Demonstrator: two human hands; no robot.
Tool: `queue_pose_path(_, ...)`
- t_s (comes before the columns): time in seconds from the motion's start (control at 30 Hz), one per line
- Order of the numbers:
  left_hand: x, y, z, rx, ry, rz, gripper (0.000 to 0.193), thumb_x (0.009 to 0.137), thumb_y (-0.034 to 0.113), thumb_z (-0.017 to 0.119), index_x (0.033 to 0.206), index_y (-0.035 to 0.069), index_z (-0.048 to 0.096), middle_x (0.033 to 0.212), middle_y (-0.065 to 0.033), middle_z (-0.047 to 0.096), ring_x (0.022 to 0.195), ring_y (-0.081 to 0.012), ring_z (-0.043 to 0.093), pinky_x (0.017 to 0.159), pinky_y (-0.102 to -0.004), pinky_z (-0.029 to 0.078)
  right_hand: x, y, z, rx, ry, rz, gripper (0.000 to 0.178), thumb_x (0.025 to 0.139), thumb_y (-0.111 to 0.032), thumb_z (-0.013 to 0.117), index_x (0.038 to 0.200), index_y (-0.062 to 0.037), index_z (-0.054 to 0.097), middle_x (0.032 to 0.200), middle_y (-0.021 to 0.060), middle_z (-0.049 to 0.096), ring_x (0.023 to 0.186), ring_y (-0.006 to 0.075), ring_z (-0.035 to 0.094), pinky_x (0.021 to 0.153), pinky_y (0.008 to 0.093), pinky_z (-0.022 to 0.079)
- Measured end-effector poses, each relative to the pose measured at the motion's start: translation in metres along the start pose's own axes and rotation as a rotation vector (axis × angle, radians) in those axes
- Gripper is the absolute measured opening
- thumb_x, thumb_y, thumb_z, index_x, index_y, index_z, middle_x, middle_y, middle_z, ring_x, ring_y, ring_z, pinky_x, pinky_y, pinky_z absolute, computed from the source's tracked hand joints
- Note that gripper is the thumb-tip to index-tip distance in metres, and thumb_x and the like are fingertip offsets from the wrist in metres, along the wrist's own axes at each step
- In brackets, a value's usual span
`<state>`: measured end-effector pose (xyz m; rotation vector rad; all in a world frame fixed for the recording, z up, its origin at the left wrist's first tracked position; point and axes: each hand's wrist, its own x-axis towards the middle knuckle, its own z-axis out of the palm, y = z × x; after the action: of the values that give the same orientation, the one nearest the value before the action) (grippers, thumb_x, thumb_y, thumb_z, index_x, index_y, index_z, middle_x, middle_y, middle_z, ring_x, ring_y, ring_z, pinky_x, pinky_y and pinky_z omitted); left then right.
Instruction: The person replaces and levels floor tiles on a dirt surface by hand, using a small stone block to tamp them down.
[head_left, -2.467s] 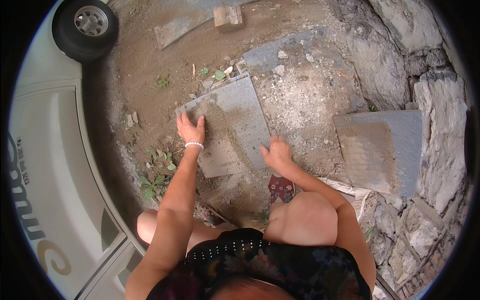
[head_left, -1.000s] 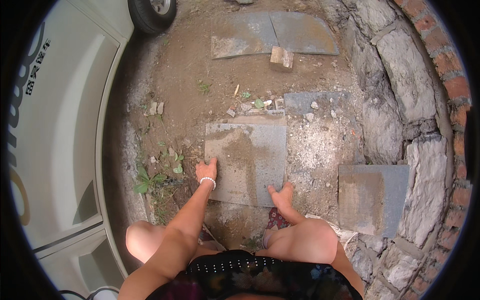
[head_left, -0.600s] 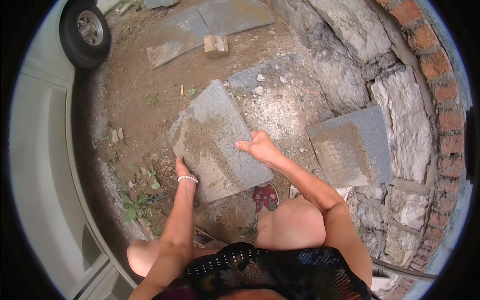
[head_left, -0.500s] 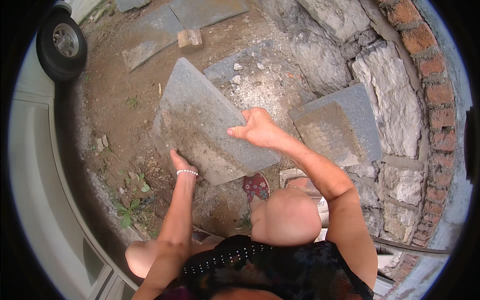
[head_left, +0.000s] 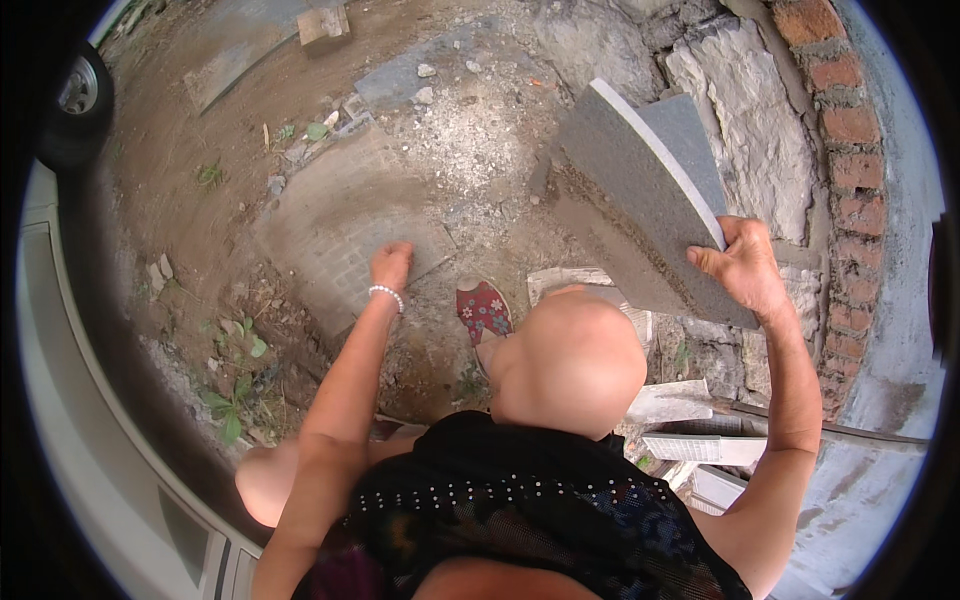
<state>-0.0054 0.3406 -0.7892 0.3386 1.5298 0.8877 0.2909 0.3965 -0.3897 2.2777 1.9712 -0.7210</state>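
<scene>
My right hand [head_left: 745,265] grips the edge of a grey stone slab [head_left: 640,190], thumb on its face and fingers behind. The slab is tilted up on my right, its lower part caked with brown dirt. Behind it, another grey slab [head_left: 692,135] partly shows by the rock wall. My left hand [head_left: 392,265], a white bead bracelet at the wrist, is apart from that slab. Its fingers look curled in, and nothing shows in them. Under it lies a dusty, grid-patterned tile [head_left: 330,215], level with the ground.
A stone wall [head_left: 755,130] edged with bricks [head_left: 860,215] runs along the right. On the left stand a pale vehicle [head_left: 90,380] and its wheel [head_left: 75,100]. Grey slabs [head_left: 245,55] and a block [head_left: 324,30] lie far off. Broken tiles [head_left: 700,448] lie beside my knee.
My right hand has carried the slab to the right and tipped it up. My left hand has come off it and moved slightly right. The grid-patterned tile beneath is uncovered.
</scene>
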Motion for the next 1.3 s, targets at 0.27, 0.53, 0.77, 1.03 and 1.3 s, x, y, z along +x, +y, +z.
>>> queue_pose_path(0.27, 0.011, -0.006, -0.050, 0.336, 0.562, 0.181, 0.026, 0.071, 0.018, 0.063, 0.087, -0.003, 0.064, 0.078, -0.0140, 0.066, 0.071, -0.0239, 0.062, 0.069, -0.0332, 0.048, 0.009, 0.183, 0.038, 0.010, 0.109, -0.062, 0.036, 0.068, -0.024, 0.077, 0.077, 0.0053, 0.059, 0.061, 0.0113, 0.057, 0.058, 0.0151, 0.051, 0.055, 0.0325, 0.043)
queue_pose_path(0.53, 0.003, 0.015, -0.093, 0.381, 0.880, 0.014, 0.022, 0.072, 0.019, 0.063, 0.087, 0.003, 0.064, 0.101, -0.0159, 0.059, 0.093, -0.0308, 0.058, 0.082, -0.0387, 0.045, 0.045, 0.160, 0.048, -0.959, 0.306, 0.098, 0.039, 0.078, -0.029, 0.065, 0.097, -0.0009, 0.047, 0.096, 0.0192, 0.057, 0.083, 0.0346, 0.059, 0.068, 0.0422, 0.048)
queue_pose_path(0.77, -0.034, -0.002, -0.112, 0.476, 1.050, -0.260, 0.044, 0.072, 0.022, 0.063, 0.112, 0.007, 0.053, 0.118, -0.0146, 0.047, 0.107, -0.0350, 0.049, 0.089, -0.0435, 0.042, 0.075, 0.020, 0.206, -0.241, -0.090, -0.371, 0.032, 0.076, -0.024, 0.066, 0.093, 0.0017, 0.057, 0.083, 0.0221, 0.061, 0.077, 0.0378, 0.060, 0.069, 0.0448, 0.047)
queue_pose_path(1.03, -0.034, -0.027, -0.114, 0.494, 0.946, -0.142, 0.052, 0.070, 0.019, 0.061, 0.115, -0.005, 0.051, 0.116, -0.0263, 0.048, 0.108, -0.0395, 0.049, 0.093, -0.0415, 0.041, 0.118, -0.037, 0.372, 0.048, -0.175, -0.253, 0.046, 0.069, -0.027, 0.069, 0.094, 0.0102, 0.057, 0.093, 0.0290, 0.058, 0.091, 0.0423, 0.057, 0.082, 0.0441, 0.045)
queue_pose_path(1.3, -0.027, -0.022, -0.101, 0.494, 0.983, -0.149, 0.051, 0.069, 0.017, 0.062, 0.114, -0.004, 0.051, 0.116, -0.0270, 0.047, 0.108, -0.0403, 0.047, 0.094, -0.0417, 0.039, 0.107, -0.058, 0.381, 0.022, -0.158, -0.163, 0.042, 0.069, -0.028, 0.067, 0.091, 0.0067, 0.059, 0.097, 0.0273, 0.058, 0.097, 0.0383, 0.055, 0.086, 0.0418, 0.043)
